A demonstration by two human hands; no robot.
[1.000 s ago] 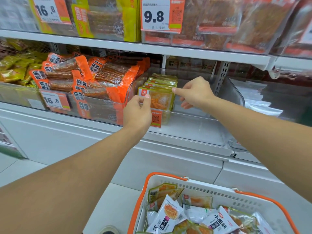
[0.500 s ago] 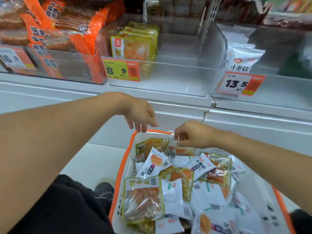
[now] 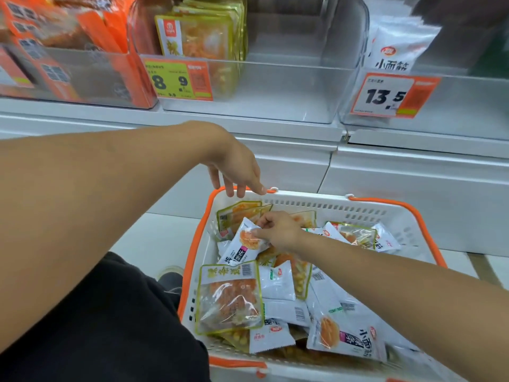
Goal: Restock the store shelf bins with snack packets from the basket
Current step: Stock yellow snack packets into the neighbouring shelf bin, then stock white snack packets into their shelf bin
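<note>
Nearest the camera, a black-clothed leg (image 3: 110,321) fills the lower left, with a dark shoe (image 3: 170,279) beside the basket's left wall. The white basket (image 3: 391,216) with orange trim sits on the floor, heaped with snack packets: a clear green-edged packet (image 3: 228,299) of orange pieces lies at its near left, and white packets (image 3: 344,337) with printed characters are piled to the right. Further in, the right hand (image 3: 278,230) reaches into the basket and pinches the top edge of a white packet with a purple label (image 3: 242,246) between thumb and curled fingers. Above the basket's far left rim, the left hand (image 3: 237,172) hangs with fingers loose and pointing down, holding nothing; whether a fingertip touches the rim is unclear. Beyond, the shelf carries clear bins. The middle bin (image 3: 275,89) holds a row of upright green-edged packets (image 3: 198,34) at its left side and bears a price tag reading 8.9 (image 3: 176,79). The bin to its right (image 3: 468,106) holds a white packet (image 3: 396,48) and a tag reading 13.5 (image 3: 385,96). The left bin (image 3: 82,75) is full of blurred orange packets (image 3: 55,26).
</note>
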